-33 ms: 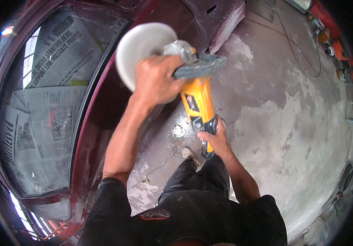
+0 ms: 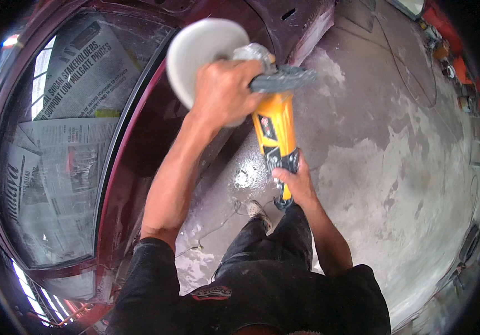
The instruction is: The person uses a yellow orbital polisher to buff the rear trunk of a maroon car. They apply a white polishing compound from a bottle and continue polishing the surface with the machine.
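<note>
A yellow and black polisher (image 2: 276,125) is held in both my hands beside a dark red car. Its round white pad (image 2: 192,50) stands against or just in front of the car's side panel; I cannot tell if they touch. The pad's edge looks smeared by motion. My left hand (image 2: 223,92) is closed near the silver head, around the front of the dark grey D-shaped handle (image 2: 284,80). Lower down, my right hand (image 2: 298,181) wraps the polisher's rear grip, thumb across the near side. The hand covers part of the pad.
To the left is the car's window (image 2: 75,184), covered behind with newspaper. Wet-looking, patchy grey floor (image 2: 385,184) spreads to the right. A thin cord (image 2: 217,229) runs along the floor near my shoe (image 2: 255,209). Assorted items (image 2: 446,61) line the far right edge.
The polisher, with both hands on it, has shifted a little to the right and farther away along the car's side. My grip looks the same.
</note>
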Available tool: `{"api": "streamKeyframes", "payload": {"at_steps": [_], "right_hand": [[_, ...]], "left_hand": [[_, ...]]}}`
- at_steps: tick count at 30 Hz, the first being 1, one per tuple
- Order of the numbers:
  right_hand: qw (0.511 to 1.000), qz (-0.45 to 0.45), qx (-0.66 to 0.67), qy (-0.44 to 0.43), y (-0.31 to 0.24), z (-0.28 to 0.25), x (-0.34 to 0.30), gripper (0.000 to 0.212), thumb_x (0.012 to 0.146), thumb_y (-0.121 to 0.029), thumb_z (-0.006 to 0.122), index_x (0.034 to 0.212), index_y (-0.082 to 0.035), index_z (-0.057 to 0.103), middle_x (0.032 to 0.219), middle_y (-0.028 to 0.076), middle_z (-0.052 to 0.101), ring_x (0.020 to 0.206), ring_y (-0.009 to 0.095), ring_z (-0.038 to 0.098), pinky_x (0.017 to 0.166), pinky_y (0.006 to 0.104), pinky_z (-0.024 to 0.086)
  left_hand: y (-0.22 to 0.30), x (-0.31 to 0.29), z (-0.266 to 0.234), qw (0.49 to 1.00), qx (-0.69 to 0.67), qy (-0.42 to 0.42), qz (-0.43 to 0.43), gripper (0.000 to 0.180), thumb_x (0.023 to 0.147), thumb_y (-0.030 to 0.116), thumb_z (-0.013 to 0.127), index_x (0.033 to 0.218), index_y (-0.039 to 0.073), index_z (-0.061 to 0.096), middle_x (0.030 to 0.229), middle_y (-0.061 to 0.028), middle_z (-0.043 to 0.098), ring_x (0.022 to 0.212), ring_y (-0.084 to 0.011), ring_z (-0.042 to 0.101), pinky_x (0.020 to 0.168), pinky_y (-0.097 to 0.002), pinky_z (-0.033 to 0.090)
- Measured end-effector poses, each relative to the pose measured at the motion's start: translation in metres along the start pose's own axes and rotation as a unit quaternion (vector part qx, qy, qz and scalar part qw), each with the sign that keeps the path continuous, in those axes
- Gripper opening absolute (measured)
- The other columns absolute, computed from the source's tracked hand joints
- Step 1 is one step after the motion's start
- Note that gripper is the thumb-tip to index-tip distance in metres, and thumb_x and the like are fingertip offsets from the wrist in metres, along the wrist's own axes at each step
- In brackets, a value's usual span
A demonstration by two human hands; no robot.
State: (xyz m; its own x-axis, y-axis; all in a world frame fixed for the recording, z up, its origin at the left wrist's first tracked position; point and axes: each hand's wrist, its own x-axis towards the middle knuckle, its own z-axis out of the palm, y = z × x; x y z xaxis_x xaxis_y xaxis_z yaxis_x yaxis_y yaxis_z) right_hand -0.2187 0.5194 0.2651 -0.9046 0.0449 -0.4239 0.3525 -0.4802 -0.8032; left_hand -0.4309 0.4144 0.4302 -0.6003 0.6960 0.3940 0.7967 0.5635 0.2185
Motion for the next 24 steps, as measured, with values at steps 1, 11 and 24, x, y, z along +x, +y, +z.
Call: {"api": "streamKeyframes", "payload": {"at_steps": [1, 11, 24], "right_hand": [[1.0, 0.002, 0.006, 0.021, -0.003, -0.001, 0.012, 0.066, 0.074, -0.016, 0.082, 0.127, 0.001, 0.047, 0.106, 0.007, 0.062, 0.095, 0.015, 0.06, 0.083, 0.0299, 0.051], [0.998, -0.034, 0.056, -0.007, 0.024, 0.029, 0.026, 0.06, 0.075, -0.016, 0.08, 0.123, -0.002, 0.047, 0.099, 0.004, 0.061, 0.082, 0.013, 0.06, 0.075, 0.028, 0.052], [0.974, 0.011, -0.122, -0.192, 0.129, 0.088, -0.122, 0.097, 0.065, -0.035, 0.089, 0.138, 0.005, 0.041, 0.128, 0.021, 0.057, 0.123, 0.03, 0.054, 0.104, 0.0407, 0.042]], "left_hand": [[-0.003, 0.014, 0.011, 1.0, 0.011, -0.009, 0.007, 0.013, 0.066, 0.017, 0.073, 0.074, 0.01, 0.067, 0.061, -0.0088, 0.063, 0.056, -0.0297, 0.063, 0.056, -0.04, 0.051], [-0.004, -0.021, -0.017, 0.999, 0.052, 0.003, 0.007, 0.016, 0.063, 0.011, 0.07, 0.078, 0.01, 0.066, 0.069, -0.0103, 0.065, 0.063, -0.0313, 0.065, 0.06, -0.0418, 0.051], [0.072, -0.239, -0.139, 0.988, 0.131, -0.015, -0.084, 0.032, 0.071, 0.003, 0.072, 0.061, 0.01, 0.042, 0.053, -0.0032, 0.041, 0.044, -0.0214, 0.044, 0.045, -0.0361, 0.031]]}}
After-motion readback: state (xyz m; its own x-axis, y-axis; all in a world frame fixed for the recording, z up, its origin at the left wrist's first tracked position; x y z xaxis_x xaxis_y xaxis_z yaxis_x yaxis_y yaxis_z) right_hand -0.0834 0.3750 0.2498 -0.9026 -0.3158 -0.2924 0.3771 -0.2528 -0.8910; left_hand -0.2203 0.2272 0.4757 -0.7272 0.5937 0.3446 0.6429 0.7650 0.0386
